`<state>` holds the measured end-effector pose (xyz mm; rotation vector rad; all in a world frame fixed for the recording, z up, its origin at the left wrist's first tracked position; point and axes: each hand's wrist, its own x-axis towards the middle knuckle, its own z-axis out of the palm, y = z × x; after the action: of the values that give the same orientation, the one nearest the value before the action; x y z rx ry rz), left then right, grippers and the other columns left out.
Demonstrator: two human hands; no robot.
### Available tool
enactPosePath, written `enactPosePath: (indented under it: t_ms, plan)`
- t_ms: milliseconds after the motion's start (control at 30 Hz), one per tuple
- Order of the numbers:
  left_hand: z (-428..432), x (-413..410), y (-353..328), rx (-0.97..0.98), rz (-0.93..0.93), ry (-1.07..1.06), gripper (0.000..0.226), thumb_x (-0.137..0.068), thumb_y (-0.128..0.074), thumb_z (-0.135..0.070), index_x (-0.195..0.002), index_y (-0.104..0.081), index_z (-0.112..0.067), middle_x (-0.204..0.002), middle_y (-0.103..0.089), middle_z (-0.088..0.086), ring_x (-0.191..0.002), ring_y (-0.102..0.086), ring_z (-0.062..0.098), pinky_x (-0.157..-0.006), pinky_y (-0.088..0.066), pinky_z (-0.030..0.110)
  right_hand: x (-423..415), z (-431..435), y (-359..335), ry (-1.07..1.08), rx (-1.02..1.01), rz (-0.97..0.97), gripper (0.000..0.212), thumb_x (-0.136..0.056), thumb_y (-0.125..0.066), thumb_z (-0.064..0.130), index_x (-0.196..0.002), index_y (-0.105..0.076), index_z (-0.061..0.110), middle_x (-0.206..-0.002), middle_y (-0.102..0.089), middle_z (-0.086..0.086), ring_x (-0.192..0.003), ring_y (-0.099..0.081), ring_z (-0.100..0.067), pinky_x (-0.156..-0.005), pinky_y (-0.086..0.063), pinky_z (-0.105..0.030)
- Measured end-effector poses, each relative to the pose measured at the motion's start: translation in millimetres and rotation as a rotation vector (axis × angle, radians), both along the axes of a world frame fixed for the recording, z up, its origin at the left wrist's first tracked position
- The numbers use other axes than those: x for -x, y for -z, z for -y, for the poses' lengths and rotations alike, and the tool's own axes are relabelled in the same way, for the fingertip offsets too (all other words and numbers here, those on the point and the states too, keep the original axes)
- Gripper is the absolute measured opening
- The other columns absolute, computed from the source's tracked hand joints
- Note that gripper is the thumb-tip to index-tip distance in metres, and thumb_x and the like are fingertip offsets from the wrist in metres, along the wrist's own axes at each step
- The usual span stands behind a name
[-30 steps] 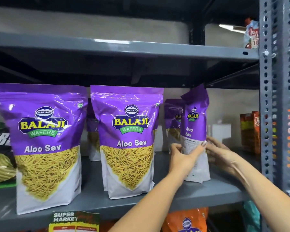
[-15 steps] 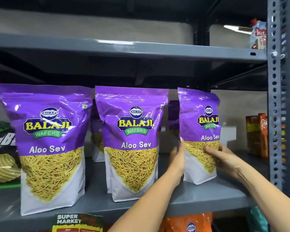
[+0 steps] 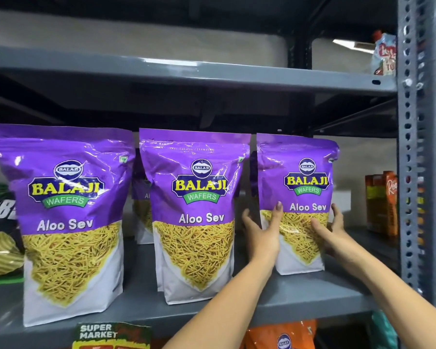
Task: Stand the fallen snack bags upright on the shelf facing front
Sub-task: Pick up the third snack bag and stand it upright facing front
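Three purple Aloo Sev snack bags stand upright in a row on the grey metal shelf (image 3: 300,301), fronts toward me. The right bag (image 3: 297,172) is held between both hands: my left hand (image 3: 263,230) grips its left edge, my right hand (image 3: 330,233) grips its right side. Its base rests on the shelf. The middle bag (image 3: 194,212) and the left bag (image 3: 66,222) stand free. More purple bags (image 3: 141,197) stand behind them, mostly hidden.
A grey perforated upright post (image 3: 413,172) bounds the shelf on the right. Orange boxes (image 3: 381,200) stand at the back right. A green and black bag (image 3: 0,230) lies at the far left. The shelf above (image 3: 186,71) hangs low. An orange bag (image 3: 280,336) sits below.
The right bag has turned from edge-on to front-facing, and now stands upright on the shelf. Both hands stayed on it and shifted to its two sides.
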<state>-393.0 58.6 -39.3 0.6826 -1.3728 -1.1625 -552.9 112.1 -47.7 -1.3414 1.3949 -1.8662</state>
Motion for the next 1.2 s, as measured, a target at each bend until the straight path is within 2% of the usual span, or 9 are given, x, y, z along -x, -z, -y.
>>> enactPosePath:
  t_ms: [100, 200, 300, 467, 600, 833, 1000, 1100, 1200]
  plan:
    - [1, -3, 2, 0.039, 0.078, 0.065, 0.105, -0.059, -0.078, -0.063, -0.143, -0.029, -0.021, -0.145, -0.046, 0.001, -0.129, -0.046, 0.014, -0.107, -0.036, 0.03, 5, -10, 0, -0.053, -0.05, -0.016, 0.123, -0.051, -0.082, 0.055, -0.151, -0.01, 0.04, -0.14, -0.053, -0.002, -0.117, -0.059, -0.019, -0.088, -0.051, -0.042]
    - [5, 0, 9, 0.091, 0.07, 0.255, 0.076, -0.066, -0.088, -0.028, -0.128, -0.047, -0.012, -0.13, -0.064, 0.008, -0.116, -0.062, 0.019, -0.105, -0.046, 0.039, 8, -14, 2, -0.071, -0.102, -0.068, 0.098, -0.06, -0.079, 0.037, -0.145, -0.032, 0.028, -0.128, -0.066, -0.004, -0.114, -0.064, -0.023, -0.098, -0.048, -0.052]
    - [6, -2, 14, 0.117, 0.104, 0.265, 0.073, -0.068, -0.086, -0.011, -0.129, -0.045, -0.009, -0.129, -0.064, 0.011, -0.12, -0.061, 0.024, -0.107, -0.045, 0.047, 5, -18, 5, -0.078, -0.1, -0.101, 0.081, -0.059, -0.081, 0.032, -0.133, -0.049, 0.022, -0.122, -0.07, -0.001, -0.106, -0.069, -0.014, -0.086, -0.054, -0.032]
    - [1, -10, 13, 0.151, 0.131, 0.31, 0.073, -0.071, -0.084, -0.011, -0.133, -0.043, -0.01, -0.131, -0.063, 0.01, -0.122, -0.06, 0.023, -0.108, -0.045, 0.047, 0, -27, 6, -0.072, -0.098, -0.137, 0.088, -0.049, -0.088, 0.049, -0.127, -0.053, 0.027, -0.115, -0.073, 0.007, -0.103, -0.07, -0.01, -0.082, -0.053, -0.026]
    - [-9, -18, 14, 0.218, 0.143, 0.326, 0.068, -0.074, -0.082, -0.014, -0.132, -0.047, -0.013, -0.129, -0.065, 0.007, -0.12, -0.062, 0.021, -0.107, -0.046, 0.046, -4, -39, 6, -0.069, -0.087, -0.188, 0.073, -0.054, -0.085, 0.051, -0.12, -0.056, 0.039, -0.114, -0.072, 0.015, -0.102, -0.069, -0.004, -0.074, -0.055, -0.017]
    - [-29, -29, 23, 0.268, 0.233, 0.237, 0.069, -0.065, -0.084, -0.043, -0.124, -0.052, -0.027, -0.122, -0.069, -0.004, -0.114, -0.065, 0.016, -0.099, -0.052, 0.044, -4, -61, 14, -0.017, -0.111, -0.251, 0.081, -0.049, -0.083, 0.064, -0.122, -0.053, 0.045, -0.115, -0.07, 0.022, -0.103, -0.068, 0.0, -0.078, -0.052, -0.019]
    - [-51, -37, 16, 0.2, 0.305, 0.197, 0.088, -0.069, -0.082, -0.045, -0.138, -0.034, -0.02, -0.142, -0.052, 0.0, -0.132, -0.05, 0.018, -0.108, -0.043, 0.043, -19, -69, 11, 0.004, -0.142, -0.26, 0.083, -0.059, -0.075, 0.061, -0.131, -0.042, 0.04, -0.122, -0.065, 0.018, -0.106, -0.065, 0.0, -0.081, -0.048, -0.017]
    - [-84, -56, 24, 0.27, 0.398, 0.035, 0.109, -0.069, -0.075, -0.057, -0.151, -0.014, -0.02, -0.157, -0.025, -0.002, -0.145, -0.024, 0.014, -0.119, -0.025, 0.036, -28, -69, 10, 0.209, 0.035, -0.206, 0.09, -0.073, -0.064, 0.047, -0.149, -0.018, 0.034, -0.134, -0.045, 0.006, -0.121, -0.047, -0.008, -0.098, -0.036, -0.029]
    - [-120, -97, 36, 0.531, 0.181, -0.154, 0.087, -0.067, -0.067, -0.061, -0.142, -0.031, -0.036, -0.146, -0.032, -0.022, -0.139, -0.026, -0.001, -0.115, -0.024, 0.021, -48, -78, 5, 0.485, 0.49, -0.137, 0.058, -0.087, -0.065, 0.029, -0.138, -0.037, 0.03, -0.124, -0.053, -0.004, -0.109, -0.054, 0.0, -0.095, -0.043, -0.015]
